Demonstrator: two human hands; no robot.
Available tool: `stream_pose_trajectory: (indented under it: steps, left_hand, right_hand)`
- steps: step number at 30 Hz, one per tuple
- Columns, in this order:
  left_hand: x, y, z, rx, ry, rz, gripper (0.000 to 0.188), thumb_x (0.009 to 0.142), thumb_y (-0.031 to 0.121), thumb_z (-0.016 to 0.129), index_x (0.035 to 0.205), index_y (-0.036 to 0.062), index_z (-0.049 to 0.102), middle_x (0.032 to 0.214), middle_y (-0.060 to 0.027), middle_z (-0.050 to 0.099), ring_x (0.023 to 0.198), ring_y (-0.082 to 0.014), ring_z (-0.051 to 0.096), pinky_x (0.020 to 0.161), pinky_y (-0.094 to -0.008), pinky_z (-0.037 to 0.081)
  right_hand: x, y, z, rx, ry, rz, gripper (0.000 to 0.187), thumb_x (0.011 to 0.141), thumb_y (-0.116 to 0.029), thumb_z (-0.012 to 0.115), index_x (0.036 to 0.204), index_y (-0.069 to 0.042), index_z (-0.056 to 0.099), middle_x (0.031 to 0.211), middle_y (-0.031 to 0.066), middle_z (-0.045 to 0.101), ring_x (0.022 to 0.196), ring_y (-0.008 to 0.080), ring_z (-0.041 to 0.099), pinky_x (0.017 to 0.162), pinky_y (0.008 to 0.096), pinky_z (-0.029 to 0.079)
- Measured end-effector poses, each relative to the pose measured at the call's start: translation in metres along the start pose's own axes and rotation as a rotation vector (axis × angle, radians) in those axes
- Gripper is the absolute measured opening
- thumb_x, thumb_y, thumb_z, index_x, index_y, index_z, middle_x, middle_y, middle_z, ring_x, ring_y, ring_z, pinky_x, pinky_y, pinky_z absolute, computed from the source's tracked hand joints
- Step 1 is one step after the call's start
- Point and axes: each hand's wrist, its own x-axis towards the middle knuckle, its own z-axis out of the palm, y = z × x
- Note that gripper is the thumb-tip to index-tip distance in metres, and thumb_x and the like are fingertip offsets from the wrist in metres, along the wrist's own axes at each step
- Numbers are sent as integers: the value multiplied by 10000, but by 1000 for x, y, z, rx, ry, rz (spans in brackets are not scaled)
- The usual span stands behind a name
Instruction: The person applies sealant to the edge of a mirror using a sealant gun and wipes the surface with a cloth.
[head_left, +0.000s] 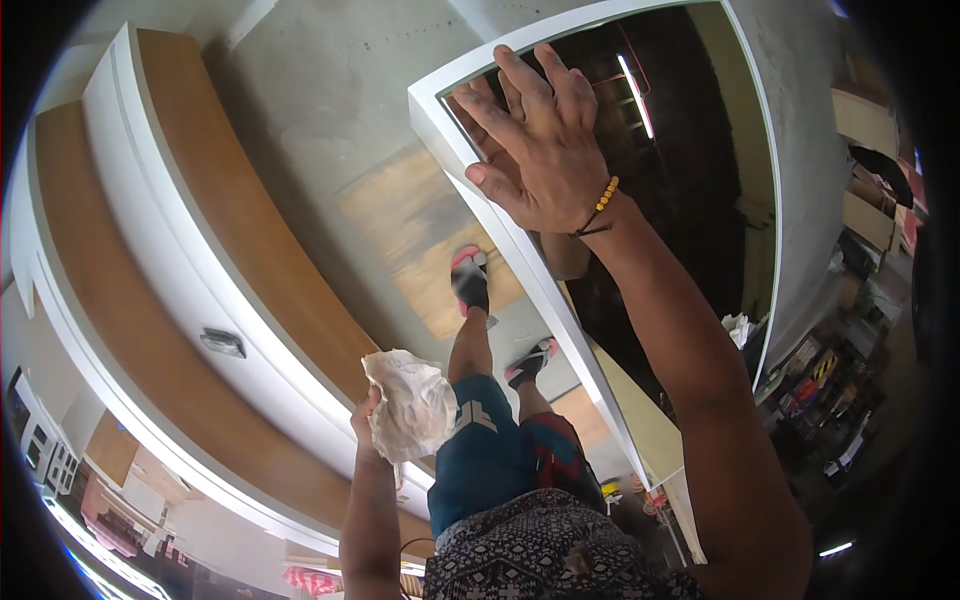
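My left hand [368,418] is closed on the edge of a crumpled off-white sheet [412,408], held in front of my left thigh; whether it is cloth or paper I cannot tell. Up at the top, my right hand [548,150] lies with its fingers spread on a dark mirror panel [680,200], near the panel's left corner. The mirror reflects my fingers and a bright tube light. A white frame [540,290] surrounds the glass. A yellow bead bracelet [606,194] circles my right wrist.
On the left stands a long white-edged cabinet with brown panels [190,130] and a small dark fitting [223,343]. A wooden board [420,230] lies on the grey floor [320,70], under my foot. Assorted clutter [820,370] fills the right side beyond the mirror.
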Motion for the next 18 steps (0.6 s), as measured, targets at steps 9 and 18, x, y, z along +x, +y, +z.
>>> stream_pose_trajectory:
  steps: [9,18]
  left_hand:
    - [25,10,11,-142,1,-59,706,868,413,700,1388,-9,477,1302,-198,607,1188,-376,599,1034,-507,480]
    - [10,-7,12,-120,-47,-33,702,871,398,698,1384,-26,475,1313,-207,602,1192,-381,598,1033,-508,481]
  right_hand:
    - [19,15,21,-26,4,-72,575,899,-619,478,1284,-232,658,1530,151,371,1411,416,253,1107,620,171]
    - [2,10,11,-1,8,-53,602,944,-649,373,1298,-256,661,1546,150,355,1432,401,226,1137,583,87]
